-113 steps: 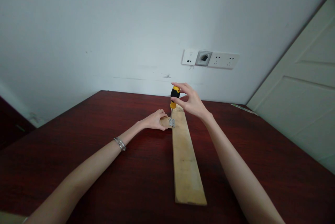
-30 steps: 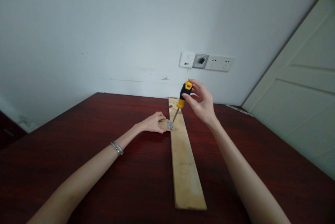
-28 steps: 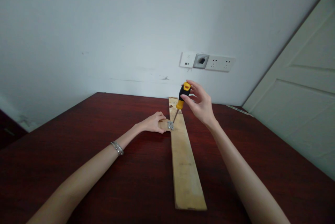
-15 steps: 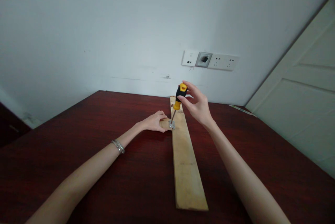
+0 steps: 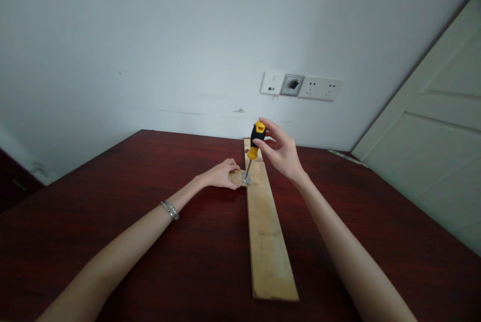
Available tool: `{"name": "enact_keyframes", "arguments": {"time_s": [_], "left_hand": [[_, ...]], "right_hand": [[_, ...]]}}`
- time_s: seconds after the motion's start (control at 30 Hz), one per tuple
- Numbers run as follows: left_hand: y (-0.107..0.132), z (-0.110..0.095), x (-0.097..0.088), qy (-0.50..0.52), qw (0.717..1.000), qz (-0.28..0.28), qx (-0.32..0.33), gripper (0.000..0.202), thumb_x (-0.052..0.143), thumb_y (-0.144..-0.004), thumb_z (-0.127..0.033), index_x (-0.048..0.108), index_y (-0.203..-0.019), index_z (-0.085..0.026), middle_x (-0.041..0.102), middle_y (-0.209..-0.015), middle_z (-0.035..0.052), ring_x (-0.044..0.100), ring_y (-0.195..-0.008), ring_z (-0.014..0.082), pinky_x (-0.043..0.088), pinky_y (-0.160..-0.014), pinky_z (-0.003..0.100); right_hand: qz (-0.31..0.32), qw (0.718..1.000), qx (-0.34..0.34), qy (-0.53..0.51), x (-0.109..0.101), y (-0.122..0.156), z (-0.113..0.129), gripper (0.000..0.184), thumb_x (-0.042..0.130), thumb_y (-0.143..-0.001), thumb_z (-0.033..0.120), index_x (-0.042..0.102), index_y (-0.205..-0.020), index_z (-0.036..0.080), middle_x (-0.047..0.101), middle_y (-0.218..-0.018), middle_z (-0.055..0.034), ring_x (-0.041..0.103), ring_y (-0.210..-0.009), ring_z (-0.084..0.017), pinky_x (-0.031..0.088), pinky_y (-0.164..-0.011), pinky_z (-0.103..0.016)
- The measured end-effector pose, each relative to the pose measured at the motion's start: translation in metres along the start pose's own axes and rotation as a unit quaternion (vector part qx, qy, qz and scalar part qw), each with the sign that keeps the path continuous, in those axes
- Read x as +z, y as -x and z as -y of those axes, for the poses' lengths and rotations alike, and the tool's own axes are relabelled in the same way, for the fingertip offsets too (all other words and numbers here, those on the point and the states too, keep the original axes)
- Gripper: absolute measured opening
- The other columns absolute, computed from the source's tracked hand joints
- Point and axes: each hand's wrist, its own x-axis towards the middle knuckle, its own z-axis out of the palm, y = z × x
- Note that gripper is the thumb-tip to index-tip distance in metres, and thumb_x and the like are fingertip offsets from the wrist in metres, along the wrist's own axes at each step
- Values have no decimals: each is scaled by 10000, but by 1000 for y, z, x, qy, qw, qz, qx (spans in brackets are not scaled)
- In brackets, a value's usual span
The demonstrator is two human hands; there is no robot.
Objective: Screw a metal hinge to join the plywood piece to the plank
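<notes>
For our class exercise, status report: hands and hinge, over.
Left hand gripping small wood piece. Right hand holding screwdriver, tip at hinge. No obstruction visible.

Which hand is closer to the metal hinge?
Left. The left hand grips the small wooden piece beside the hinge; the right hand, holding the screwdriver, is above and to its right.

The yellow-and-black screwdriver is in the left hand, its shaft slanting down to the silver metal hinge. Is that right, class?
No: the head view shows the screwdriver in the right hand, its shaft slanting down to the hinge.
</notes>
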Motion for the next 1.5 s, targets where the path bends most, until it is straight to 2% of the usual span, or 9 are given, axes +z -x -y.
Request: {"name": "enact_keyframes", "arguments": {"time_s": [1.0,1.3,1.5], "left_hand": [[-1,6,3,-10,1000,-13,14,517,749,-613,-393,630,-1068,-177,515,-1038,59,521,-964,230,428,-904,367],[-2,8,4,-21,999,-15,23,522,756,-610,-384,628,-1063,-161,512,-1030,67,521,-957,234,430,-895,372],[-2,5,2,-30,999,-10,8,522,750,-609,-398,625,-1058,-163,512,-1033,57,524,-961,234,431,-898,367]], "right_hand": [[5,1000,6,7,1,0,-6,496,593,-832,382,489,-1309,291,543,-1311,-69,595,-1004,-223,577,-781,-381],[-13,1000,1,16,-2,-2,0,403,714,-744,362,583,-1118,289,575,-1143,-53,563,-979,-204,578,-701,-314],[16,1000,-5,22,-3,-3,4,381,728,-730,347,603,-1080,264,554,-1113,-66,561,-1029,-223,588,-678,-311]]}}
